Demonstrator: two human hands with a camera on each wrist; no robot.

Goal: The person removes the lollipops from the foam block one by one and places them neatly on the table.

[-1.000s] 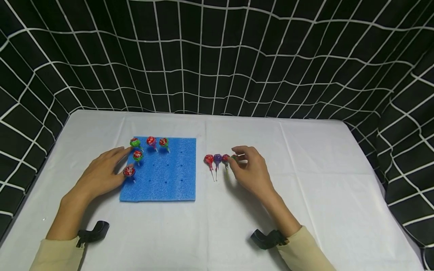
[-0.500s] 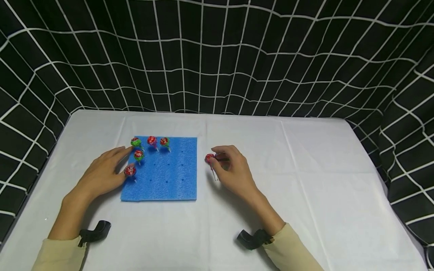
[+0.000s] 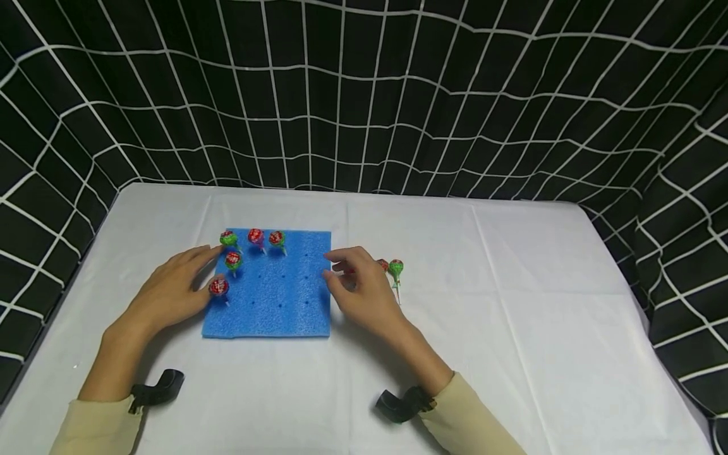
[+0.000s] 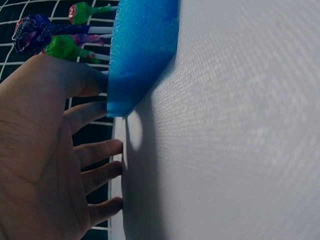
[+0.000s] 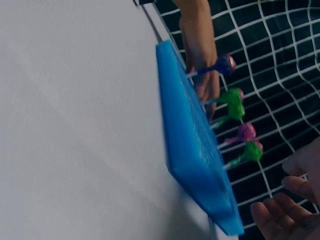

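A blue foam board (image 3: 267, 323) with small holes lies left of centre. Several lollipops stand in it by their sticks: a green one (image 3: 229, 238), a pink-and-red one (image 3: 256, 236) and a red-and-green one (image 3: 277, 238) along the back, another green one (image 3: 233, 260) and a blue-wrapped one (image 3: 218, 286) down the left side. My left hand (image 3: 173, 287) rests at the board's left edge, fingers spread, thumb beside the blue-wrapped lollipop. Over the right edge hovers my right hand (image 3: 364, 287), thumb and forefinger apart, with nothing seen between them.
Loose lollipops lie on the white cloth (image 3: 483, 328) right of my right hand, a green one (image 3: 396, 266) and a red one (image 3: 383, 264) partly covered; that hand hides others. A black curtain (image 3: 364, 95) with white grid lines hangs behind the table.
My right hand has moved left, passing over the loose lollipops to the board's right edge, uncovering the green one. The left hand has stayed in place.
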